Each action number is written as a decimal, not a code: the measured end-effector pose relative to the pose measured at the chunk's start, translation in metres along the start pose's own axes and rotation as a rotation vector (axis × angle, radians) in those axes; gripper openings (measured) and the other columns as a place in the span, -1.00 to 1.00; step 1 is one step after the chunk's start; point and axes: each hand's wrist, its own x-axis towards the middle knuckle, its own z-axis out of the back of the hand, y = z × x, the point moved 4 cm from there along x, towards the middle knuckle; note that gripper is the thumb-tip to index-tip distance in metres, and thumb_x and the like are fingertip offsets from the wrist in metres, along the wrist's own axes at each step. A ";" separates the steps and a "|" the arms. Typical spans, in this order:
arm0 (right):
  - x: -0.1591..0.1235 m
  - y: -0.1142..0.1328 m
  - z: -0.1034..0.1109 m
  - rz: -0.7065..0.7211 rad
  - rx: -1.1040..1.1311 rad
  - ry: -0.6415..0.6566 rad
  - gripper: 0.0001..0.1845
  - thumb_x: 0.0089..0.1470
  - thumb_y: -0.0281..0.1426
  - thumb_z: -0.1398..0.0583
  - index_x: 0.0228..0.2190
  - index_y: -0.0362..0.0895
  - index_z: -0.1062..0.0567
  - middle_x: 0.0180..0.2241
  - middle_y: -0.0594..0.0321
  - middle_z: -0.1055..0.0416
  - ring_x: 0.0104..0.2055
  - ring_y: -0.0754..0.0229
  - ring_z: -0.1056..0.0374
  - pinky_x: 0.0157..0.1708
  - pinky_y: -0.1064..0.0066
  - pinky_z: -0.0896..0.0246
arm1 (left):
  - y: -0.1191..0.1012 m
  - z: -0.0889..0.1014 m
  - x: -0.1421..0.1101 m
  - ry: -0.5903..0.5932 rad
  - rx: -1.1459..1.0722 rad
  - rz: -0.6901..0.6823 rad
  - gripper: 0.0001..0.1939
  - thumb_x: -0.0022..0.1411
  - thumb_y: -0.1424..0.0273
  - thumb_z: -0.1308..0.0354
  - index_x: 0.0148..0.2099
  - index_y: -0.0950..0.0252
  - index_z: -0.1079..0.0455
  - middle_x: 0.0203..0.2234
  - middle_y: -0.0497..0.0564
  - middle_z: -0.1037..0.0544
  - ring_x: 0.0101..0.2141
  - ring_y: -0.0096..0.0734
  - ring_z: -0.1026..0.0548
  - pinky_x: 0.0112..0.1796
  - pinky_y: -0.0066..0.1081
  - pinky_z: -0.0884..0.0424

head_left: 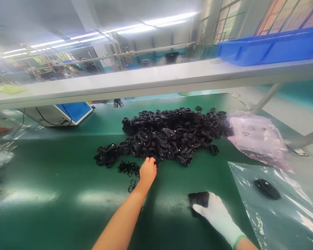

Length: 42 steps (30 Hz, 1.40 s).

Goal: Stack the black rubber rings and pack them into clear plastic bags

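Note:
A broad heap of black oval rings, many nested in stacks, covers the middle of the green table. My bare left hand reaches to the heap's near edge with fingers curled down; what they hold, if anything, is hidden. Beside it lies a small pile of thin black rings, with a few loose ones nearer me. My right hand, in a white glove, grips a stack of black rings low over the table. A clear plastic bag with one black oval piece on it lies right of that hand.
A pinkish plastic bag rests at the right beyond the clear one. A white shelf crosses above the table's back, with a blue bin on it. A blue and white machine box stands back left.

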 end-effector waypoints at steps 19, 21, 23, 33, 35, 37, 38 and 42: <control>-0.007 0.004 0.006 0.034 0.030 -0.076 -0.31 -0.26 -0.10 -0.19 -0.11 -0.20 -0.21 -0.15 -0.04 -0.20 -0.08 -0.06 -0.23 -0.17 0.19 -0.16 | -0.084 -0.067 -0.119 0.380 0.013 -0.243 -0.12 -0.28 0.57 -0.23 0.14 0.14 -0.03 0.09 0.07 -0.14 0.02 -0.06 -0.20 -0.01 -0.16 -0.14; -0.008 0.004 0.006 0.039 0.019 -0.070 -0.28 -0.26 -0.09 -0.19 -0.09 -0.22 -0.19 -0.14 -0.05 -0.19 -0.08 -0.08 -0.22 -0.17 0.19 -0.16 | -0.090 -0.071 -0.115 0.428 0.032 -0.209 -0.04 -0.37 0.68 -0.22 0.16 0.21 -0.04 0.08 0.13 -0.17 0.03 0.00 -0.19 0.01 -0.14 -0.13; -0.007 0.003 0.006 0.049 0.016 -0.066 -0.26 -0.27 -0.08 -0.19 -0.08 -0.23 -0.19 -0.14 -0.05 -0.19 -0.07 -0.09 -0.22 -0.16 0.19 -0.15 | -0.091 -0.072 -0.114 0.426 0.011 -0.191 -0.08 -0.34 0.68 -0.20 0.15 0.20 -0.05 0.05 0.11 -0.23 0.01 -0.07 -0.23 -0.01 -0.21 -0.17; -0.003 0.001 0.005 0.076 0.026 -0.067 -0.35 -0.26 -0.11 -0.18 -0.14 -0.20 -0.22 -0.17 0.00 -0.20 -0.12 -0.02 -0.26 -0.18 0.23 -0.16 | -0.076 -0.086 -0.119 0.378 -0.463 -0.139 -0.08 -0.30 0.37 -0.33 0.15 0.04 -0.03 0.03 -0.07 -0.29 0.05 -0.19 -0.19 0.05 -0.25 -0.09; -0.003 0.001 0.006 0.071 0.030 -0.063 -0.35 -0.26 -0.12 -0.18 -0.13 -0.20 -0.22 -0.16 0.00 -0.20 -0.11 -0.02 -0.25 -0.17 0.23 -0.15 | -0.076 -0.091 -0.117 0.369 -0.459 -0.148 -0.07 -0.30 0.36 -0.34 0.15 0.03 -0.03 0.03 -0.08 -0.29 0.03 -0.22 -0.20 0.04 -0.25 -0.08; -0.005 0.002 0.006 0.061 0.028 -0.057 -0.32 -0.25 -0.13 -0.18 -0.09 -0.20 -0.20 -0.14 -0.02 -0.21 -0.08 -0.03 -0.24 -0.14 0.23 -0.14 | -0.075 -0.096 -0.116 0.357 -0.455 -0.167 -0.07 -0.30 0.35 -0.35 0.15 0.04 -0.03 0.03 -0.08 -0.29 0.00 -0.24 -0.23 0.03 -0.26 -0.09; -0.006 0.003 0.007 0.053 0.022 -0.060 -0.29 -0.24 -0.12 -0.18 -0.06 -0.21 -0.18 -0.12 -0.04 -0.20 -0.06 -0.05 -0.22 -0.13 0.22 -0.13 | -0.075 -0.098 -0.116 0.349 -0.455 -0.182 -0.07 -0.30 0.35 -0.35 0.15 0.04 -0.03 0.03 -0.08 -0.29 -0.01 -0.25 -0.23 0.03 -0.26 -0.08; -0.012 0.011 0.005 0.009 -0.024 -0.136 -0.05 -0.26 -0.06 -0.18 0.08 -0.29 -0.01 -0.02 -0.14 -0.14 0.06 -0.14 -0.09 -0.05 0.17 -0.04 | -0.072 -0.105 -0.115 0.317 -0.462 -0.252 -0.07 -0.28 0.32 -0.35 0.16 0.10 -0.02 0.06 -0.08 -0.27 0.02 -0.25 -0.20 0.04 -0.24 -0.04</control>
